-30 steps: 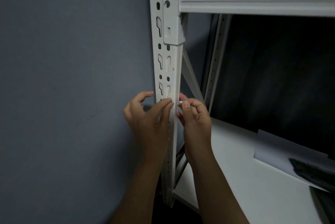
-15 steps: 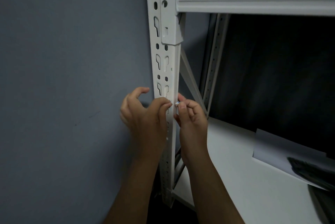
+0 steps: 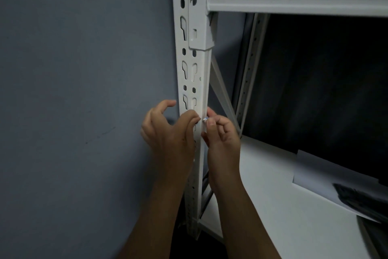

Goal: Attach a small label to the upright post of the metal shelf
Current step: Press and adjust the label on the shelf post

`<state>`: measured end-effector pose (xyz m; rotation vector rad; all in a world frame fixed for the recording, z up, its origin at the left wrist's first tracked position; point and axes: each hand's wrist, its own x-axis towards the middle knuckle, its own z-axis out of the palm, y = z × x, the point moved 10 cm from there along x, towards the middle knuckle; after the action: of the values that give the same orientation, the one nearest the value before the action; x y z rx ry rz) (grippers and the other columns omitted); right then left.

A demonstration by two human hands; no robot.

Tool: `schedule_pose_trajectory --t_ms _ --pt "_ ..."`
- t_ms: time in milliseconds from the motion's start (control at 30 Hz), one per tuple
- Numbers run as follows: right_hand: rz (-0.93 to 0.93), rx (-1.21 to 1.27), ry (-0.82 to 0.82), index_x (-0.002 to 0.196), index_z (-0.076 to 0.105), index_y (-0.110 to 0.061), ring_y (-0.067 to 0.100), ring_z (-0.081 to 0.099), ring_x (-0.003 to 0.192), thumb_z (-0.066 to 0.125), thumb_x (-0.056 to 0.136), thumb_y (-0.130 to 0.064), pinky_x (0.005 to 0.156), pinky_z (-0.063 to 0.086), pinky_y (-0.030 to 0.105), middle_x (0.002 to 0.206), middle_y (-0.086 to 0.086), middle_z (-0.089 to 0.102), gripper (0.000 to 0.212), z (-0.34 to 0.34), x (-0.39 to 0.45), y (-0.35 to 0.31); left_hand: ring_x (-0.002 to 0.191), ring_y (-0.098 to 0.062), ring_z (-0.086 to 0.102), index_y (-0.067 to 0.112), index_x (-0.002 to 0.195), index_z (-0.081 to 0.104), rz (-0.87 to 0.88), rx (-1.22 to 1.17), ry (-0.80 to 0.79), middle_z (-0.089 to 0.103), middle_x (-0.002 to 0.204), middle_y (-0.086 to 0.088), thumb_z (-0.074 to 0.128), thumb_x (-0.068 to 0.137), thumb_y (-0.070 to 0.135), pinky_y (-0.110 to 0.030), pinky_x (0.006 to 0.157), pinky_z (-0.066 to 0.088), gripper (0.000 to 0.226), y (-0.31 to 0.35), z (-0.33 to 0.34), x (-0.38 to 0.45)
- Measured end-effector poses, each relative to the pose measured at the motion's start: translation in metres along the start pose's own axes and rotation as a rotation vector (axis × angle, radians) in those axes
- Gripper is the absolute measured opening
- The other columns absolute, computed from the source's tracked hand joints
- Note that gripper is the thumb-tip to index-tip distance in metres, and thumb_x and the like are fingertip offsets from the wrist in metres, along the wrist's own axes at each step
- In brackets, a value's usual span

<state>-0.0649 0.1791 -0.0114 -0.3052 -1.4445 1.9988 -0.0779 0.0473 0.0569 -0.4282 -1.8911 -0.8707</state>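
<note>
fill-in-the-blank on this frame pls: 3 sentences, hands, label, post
1. The small label is pinched by the ____ hand.
2. The left hand lies against the white upright ____.
3. The wall beside the shelf is ____ in colour.

Missing words: right; post; blue-grey

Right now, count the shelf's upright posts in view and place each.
2. The front post stands beside the grey wall; the rear post stands behind it, right of the diagonal brace. Others may be out of frame.
</note>
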Motion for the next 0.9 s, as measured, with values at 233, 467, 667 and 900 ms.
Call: schedule_pose_trajectory --t_ms 233,467,667,900 --pt "-0.003 -0.006 0.009 0.089 0.058 -0.011 -0.005 0.064 0.095 0.050 0.097 -0.013 0.072 0.052 0.014 0.115 -0.014 0.064 0.011 -0.002 0.000 -0.002 0.104 -0.024 0.038 0.017 0.075 0.069 0.006 0.009 0.029 0.041 0.110 0.003 0.060 0.085 0.029 -0.033 0.085 0.027 0.018 -0.003 0.001 -0.005" --pt "0.009 0.008 0.012 0.088 0.058 -0.012 -0.008 0.063 0.095 0.050 0.096 -0.014 0.075 0.052 0.013 0.115 -0.016 0.063 0.011 -0.001 -0.001 -0.002 0.106 -0.025 0.035 0.022 0.078 0.075 0.050 -0.004 0.094 0.042 0.115 0.002 0.064 0.085 0.033 -0.030 0.088 0.026 0.018 0.001 -0.007 -0.005" --pt "0.009 0.000 0.012 0.089 0.058 -0.013 -0.007 0.063 0.094 0.050 0.096 -0.012 0.072 0.051 0.013 0.116 -0.017 0.062 0.011 0.000 -0.001 0.000 0.101 -0.026 0.036 0.025 0.082 0.069 0.026 0.031 0.076 0.039 0.114 0.000 0.062 0.084 0.029 -0.032 0.084 0.027 0.009 -0.001 -0.001 -0.009" --pt "0.024 0.037 0.024 0.090 0.056 -0.008 -0.009 0.064 0.090 0.048 0.097 -0.011 0.070 0.052 0.012 0.113 -0.015 0.062 0.011 0.000 -0.003 -0.001 0.099 -0.024 0.035 0.018 0.077 0.070 -0.039 0.054 0.052 0.037 0.108 0.002 0.059 0.086 0.034 -0.031 0.085 0.025 0.022 -0.006 -0.002 -0.009"
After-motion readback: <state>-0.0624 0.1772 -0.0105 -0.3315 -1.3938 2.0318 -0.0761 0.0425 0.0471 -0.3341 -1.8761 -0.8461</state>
